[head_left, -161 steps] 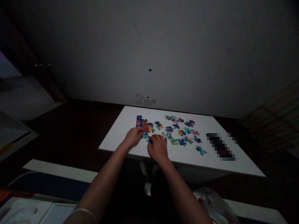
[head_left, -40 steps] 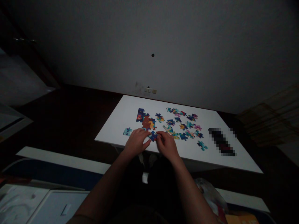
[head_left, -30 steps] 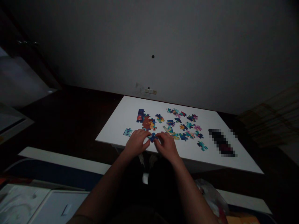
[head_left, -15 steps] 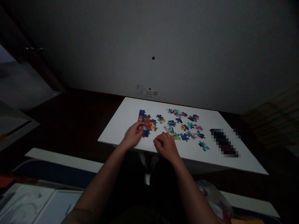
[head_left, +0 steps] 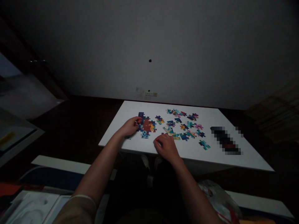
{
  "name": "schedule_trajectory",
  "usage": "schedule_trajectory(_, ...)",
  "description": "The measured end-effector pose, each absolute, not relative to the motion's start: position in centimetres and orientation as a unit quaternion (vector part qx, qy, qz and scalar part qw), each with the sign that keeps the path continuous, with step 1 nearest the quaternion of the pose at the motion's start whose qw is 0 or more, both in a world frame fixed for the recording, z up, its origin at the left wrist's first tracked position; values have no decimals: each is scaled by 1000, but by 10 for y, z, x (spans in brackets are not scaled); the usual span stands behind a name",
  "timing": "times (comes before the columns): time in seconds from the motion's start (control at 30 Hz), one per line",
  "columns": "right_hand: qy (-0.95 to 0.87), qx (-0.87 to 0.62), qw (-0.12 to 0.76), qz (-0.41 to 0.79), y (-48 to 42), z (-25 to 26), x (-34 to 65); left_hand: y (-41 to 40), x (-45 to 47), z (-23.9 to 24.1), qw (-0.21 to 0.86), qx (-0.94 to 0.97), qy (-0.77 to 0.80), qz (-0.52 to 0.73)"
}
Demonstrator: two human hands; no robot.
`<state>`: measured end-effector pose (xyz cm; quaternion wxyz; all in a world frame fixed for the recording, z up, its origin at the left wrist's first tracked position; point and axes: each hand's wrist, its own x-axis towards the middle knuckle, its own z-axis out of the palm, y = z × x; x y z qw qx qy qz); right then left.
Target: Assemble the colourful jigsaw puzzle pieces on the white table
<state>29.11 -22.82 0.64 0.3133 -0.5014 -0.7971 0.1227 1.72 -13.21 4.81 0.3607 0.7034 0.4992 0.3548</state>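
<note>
A partly joined jigsaw puzzle [head_left: 149, 125], mostly dark blue with a brown and orange middle, lies flat on the white table [head_left: 114, 132]. My left hand [head_left: 131, 127] is over its left edge, thumb and fingertips pinched at a puzzle piece there; the fingers hide most of that piece. My right hand [head_left: 166, 145] rests near the table's front edge with its fingers curled in and nothing visible in them. Just beyond its knuckles lie loose yellow and teal puzzle pieces [head_left: 175, 136]. Another loose piece [head_left: 160, 119] is right of the joined part.
Several more loose pieces [head_left: 191, 125] spread over the middle of the table, with a teal one [head_left: 204, 144] nearest the front. A pixelated dark object [head_left: 225, 141] lies at the right. Behind the table is a wall with a socket [head_left: 151, 94]. A clear plastic bag [head_left: 218, 197] sits at lower right.
My left hand has shifted left and slightly back from the puzzle's lower part to its left edge, uncovering pale blue pieces at the bottom. My right hand stays in place.
</note>
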Motion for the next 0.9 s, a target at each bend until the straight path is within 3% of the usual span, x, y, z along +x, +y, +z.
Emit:
schedule_trajectory(0.3, -803, -491, 318, 114, -227, 5, 292, -126, 11, 41, 372, 693, 507, 353)
schedule_trajectory(0.9, -803, -494, 311, 117, -228, 5, 292, -115, 5, 20, 497, 544, 512, 440)
